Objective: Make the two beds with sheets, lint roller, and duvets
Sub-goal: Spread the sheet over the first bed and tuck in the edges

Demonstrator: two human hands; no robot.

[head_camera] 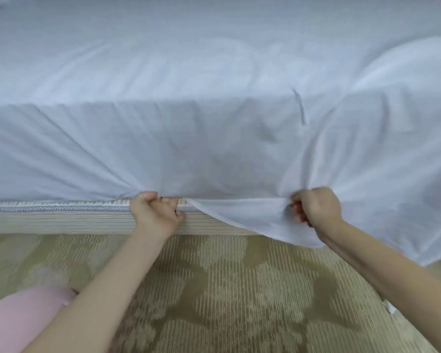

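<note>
A white sheet (214,98) covers the top and near side of the mattress. My left hand (154,211) grips the sheet's lower edge at the mattress bottom, fingers curled into the fabric just above the bed base (61,220). My right hand (316,208) pinches a bunched fold of the same sheet further right, where a loose flap hangs down over the base toward the floor. To the left of my left hand the sheet lies tucked along the mattress bottom. To the right it drapes loose in broad folds.
A beige striped bed base with a corded trim (49,208) runs along the bottom of the mattress. Patterned tan carpet (214,289) fills the floor below. A pink garment (18,317) shows at the lower left.
</note>
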